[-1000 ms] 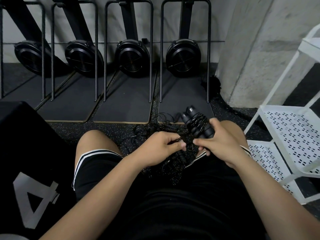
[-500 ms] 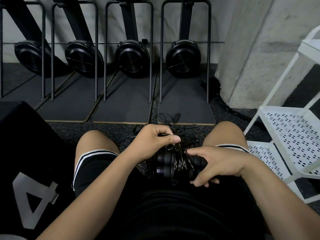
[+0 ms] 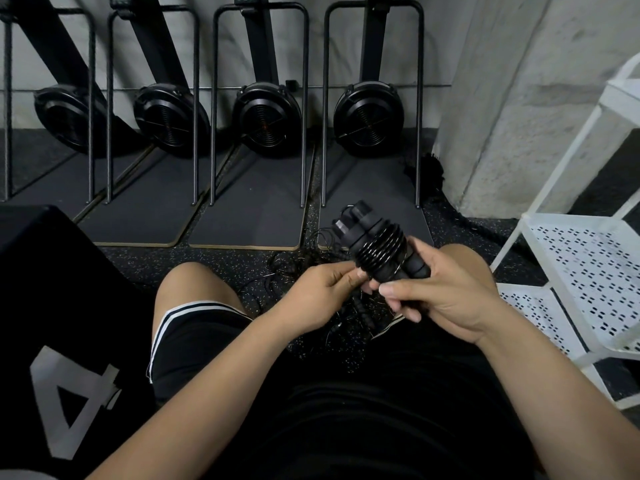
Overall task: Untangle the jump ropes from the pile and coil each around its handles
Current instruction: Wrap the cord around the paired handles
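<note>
Our right hand (image 3: 446, 296) grips the paired handles (image 3: 360, 221), tilted up so the wound rope (image 3: 382, 252) faces us; our left hand (image 3: 322, 296) pinches its loose end, likely to tuck it; the pile (image 3: 353, 313) lies on the floor (image 3: 214, 261) below.

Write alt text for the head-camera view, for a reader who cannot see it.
A person's right hand holds a jump rope coiled round its handles; the left hand pinches its lower end. Tangled ropes lie on the floor.

head-worn, forward and downward, close
</note>
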The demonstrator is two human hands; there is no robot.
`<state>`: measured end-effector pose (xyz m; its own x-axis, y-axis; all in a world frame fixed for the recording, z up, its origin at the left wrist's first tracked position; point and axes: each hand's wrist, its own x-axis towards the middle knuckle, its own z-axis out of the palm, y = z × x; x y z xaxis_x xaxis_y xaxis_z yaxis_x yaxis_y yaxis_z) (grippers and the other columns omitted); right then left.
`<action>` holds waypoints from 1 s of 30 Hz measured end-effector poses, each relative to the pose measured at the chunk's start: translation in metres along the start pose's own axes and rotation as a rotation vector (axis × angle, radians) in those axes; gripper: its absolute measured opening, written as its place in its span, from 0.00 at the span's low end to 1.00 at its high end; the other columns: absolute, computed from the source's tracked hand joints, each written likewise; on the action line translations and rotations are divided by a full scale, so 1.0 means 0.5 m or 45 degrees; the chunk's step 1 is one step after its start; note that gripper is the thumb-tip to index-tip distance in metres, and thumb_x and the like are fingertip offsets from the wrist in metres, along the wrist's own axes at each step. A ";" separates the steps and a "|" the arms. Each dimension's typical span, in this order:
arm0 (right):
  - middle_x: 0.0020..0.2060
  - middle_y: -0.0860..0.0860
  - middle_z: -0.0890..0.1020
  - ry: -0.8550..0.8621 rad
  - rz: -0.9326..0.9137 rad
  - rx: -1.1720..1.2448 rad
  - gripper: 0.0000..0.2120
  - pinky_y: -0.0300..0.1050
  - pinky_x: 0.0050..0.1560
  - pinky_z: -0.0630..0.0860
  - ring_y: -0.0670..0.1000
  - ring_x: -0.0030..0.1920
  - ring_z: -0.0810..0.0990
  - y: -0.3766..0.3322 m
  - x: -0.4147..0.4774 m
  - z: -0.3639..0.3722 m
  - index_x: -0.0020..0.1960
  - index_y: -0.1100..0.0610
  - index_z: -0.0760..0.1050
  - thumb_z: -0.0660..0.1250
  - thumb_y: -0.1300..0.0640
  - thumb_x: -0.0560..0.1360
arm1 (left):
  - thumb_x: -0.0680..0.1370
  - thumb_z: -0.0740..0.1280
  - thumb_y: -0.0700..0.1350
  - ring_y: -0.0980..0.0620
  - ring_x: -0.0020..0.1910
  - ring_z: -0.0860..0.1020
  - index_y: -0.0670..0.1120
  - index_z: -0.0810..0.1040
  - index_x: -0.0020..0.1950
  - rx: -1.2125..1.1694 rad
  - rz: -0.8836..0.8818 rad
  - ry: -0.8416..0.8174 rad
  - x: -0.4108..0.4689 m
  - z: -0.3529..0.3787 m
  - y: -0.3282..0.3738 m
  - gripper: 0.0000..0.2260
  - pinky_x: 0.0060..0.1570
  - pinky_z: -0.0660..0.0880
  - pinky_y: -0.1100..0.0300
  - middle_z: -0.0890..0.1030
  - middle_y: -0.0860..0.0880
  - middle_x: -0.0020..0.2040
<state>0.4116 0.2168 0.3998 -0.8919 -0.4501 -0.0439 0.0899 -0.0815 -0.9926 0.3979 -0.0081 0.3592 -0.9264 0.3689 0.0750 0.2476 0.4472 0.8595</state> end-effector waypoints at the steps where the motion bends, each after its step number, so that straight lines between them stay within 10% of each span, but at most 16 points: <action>1: 0.48 0.62 0.85 0.073 -0.008 -0.019 0.26 0.41 0.27 0.70 0.54 0.37 0.79 0.000 0.002 0.002 0.68 0.63 0.70 0.76 0.70 0.74 | 0.88 0.63 0.49 0.65 0.29 0.71 0.53 0.81 0.45 0.058 0.018 -0.010 0.000 0.001 0.002 0.13 0.34 0.65 0.70 0.77 0.64 0.30; 7: 0.39 0.54 0.86 0.456 0.017 -0.406 0.27 0.49 0.30 0.76 0.53 0.34 0.83 0.022 0.024 -0.023 0.64 0.55 0.68 0.80 0.68 0.74 | 0.86 0.67 0.53 0.56 0.36 0.78 0.52 0.84 0.50 0.319 0.063 -0.088 -0.003 0.000 0.003 0.10 0.39 0.74 0.57 0.80 0.55 0.36; 14: 0.38 0.54 0.85 0.362 0.221 -0.872 0.26 0.47 0.27 0.75 0.52 0.30 0.83 0.058 0.033 -0.047 0.61 0.47 0.69 0.81 0.62 0.73 | 0.82 0.72 0.55 0.51 0.36 0.79 0.51 0.84 0.47 0.300 0.105 -0.017 0.000 -0.014 0.009 0.09 0.41 0.75 0.52 0.83 0.50 0.37; 30: 0.40 0.53 0.84 -0.652 0.486 -0.638 0.33 0.39 0.29 0.68 0.48 0.35 0.81 -0.010 -0.016 0.025 0.72 0.44 0.69 0.79 0.65 0.76 | 0.75 0.79 0.42 0.56 0.41 0.79 0.46 0.85 0.42 -0.373 0.046 -0.182 0.000 -0.072 0.008 0.04 0.47 0.75 0.62 0.84 0.50 0.39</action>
<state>0.4237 0.2099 0.4066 -0.5156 -0.7274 -0.4528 0.0293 0.5132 -0.8578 0.3886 -0.0356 0.3809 -0.8643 0.5001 0.0542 0.1681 0.1857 0.9681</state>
